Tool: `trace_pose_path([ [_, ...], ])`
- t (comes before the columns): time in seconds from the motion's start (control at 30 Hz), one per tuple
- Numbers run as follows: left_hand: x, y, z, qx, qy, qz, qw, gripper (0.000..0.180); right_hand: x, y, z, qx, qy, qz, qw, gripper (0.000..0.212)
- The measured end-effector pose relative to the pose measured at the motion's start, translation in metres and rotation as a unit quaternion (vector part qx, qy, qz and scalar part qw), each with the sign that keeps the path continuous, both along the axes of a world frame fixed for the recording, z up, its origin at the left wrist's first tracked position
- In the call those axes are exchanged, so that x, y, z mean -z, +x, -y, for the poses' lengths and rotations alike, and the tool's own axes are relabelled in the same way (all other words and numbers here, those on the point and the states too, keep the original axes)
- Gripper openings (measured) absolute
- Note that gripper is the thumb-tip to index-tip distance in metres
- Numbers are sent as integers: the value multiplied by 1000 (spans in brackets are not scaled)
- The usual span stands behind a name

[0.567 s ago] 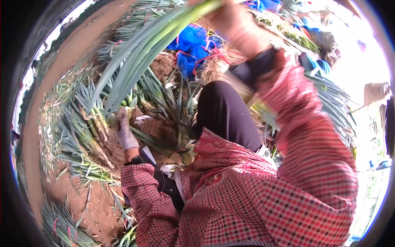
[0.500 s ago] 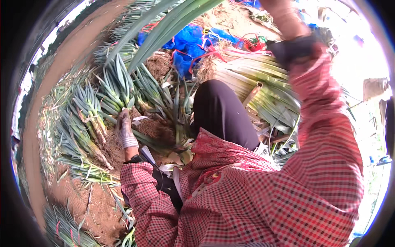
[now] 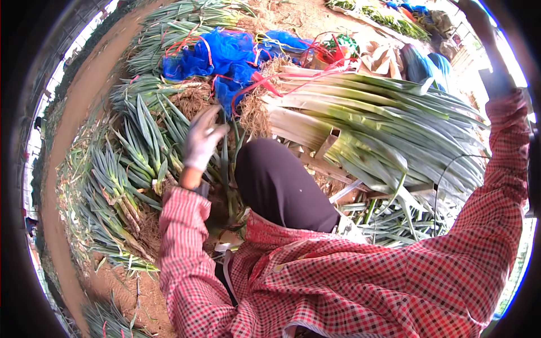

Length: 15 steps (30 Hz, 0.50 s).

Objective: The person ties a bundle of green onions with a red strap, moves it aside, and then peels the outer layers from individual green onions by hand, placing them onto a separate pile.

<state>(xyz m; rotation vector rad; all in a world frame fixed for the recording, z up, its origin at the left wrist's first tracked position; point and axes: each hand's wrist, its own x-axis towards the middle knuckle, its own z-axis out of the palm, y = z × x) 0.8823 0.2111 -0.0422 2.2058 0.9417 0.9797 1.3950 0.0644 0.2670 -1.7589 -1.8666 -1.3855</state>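
Observation:
My left hand point(image 3: 204, 139), in a pale glove, hovers near my raised knee with its fingers apart and nothing in them. Just beyond it are the brown roots of leeks and a heap of blue netting point(image 3: 217, 56). Bunches of green leeks point(image 3: 141, 135) lie to its left. My right arm stretches far out to the upper right; the right hand point(image 3: 478, 19) is blurred at the picture's rim, its fingers hidden. Between the arms lies a large stack of long leeks point(image 3: 338, 107), roots toward the left and leaves toward the right.
My bent knee point(image 3: 276, 180) rises in the middle, beside a wooden frame point(image 3: 329, 143) under the leeks. Red ties point(image 3: 338, 59) trail over the stack. Dark blue bundles point(image 3: 422, 67) sit behind it. Loose leaves point(image 3: 400, 225) lie lower right, and bare soil point(image 3: 132, 296) lower left.
My left hand has left the leek bunch and moved up and right, opening. My right arm has swung outward to the right. The long leaves across the top are gone from view.

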Motion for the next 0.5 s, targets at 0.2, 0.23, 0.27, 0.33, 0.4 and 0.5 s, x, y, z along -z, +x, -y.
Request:
trace_pose_path([
  [0.2,22,171,-80,95,63,-262,958,82,107,85,-26,64,-123,88,986,20],
  [0.23,25,203,-80,112,55,-278,953,85,122,107,-23,53,-63,209,974,7],
  [0.27,31,221,-80,100,42,-301,948,84,133,105,-27,25,-82,72,994,10],
  [0.33,34,256,-74,85,7,-397,914,80,156,102,-24,20,-105,-52,993,14],
  [0.4,43,268,-82,123,11,-415,901,49,166,92,-23,54,-108,-162,979,21],
  [0.5,44,282,-94,147,20,-437,887,23,183,87,-19,78,-108,-210,968,27],
])
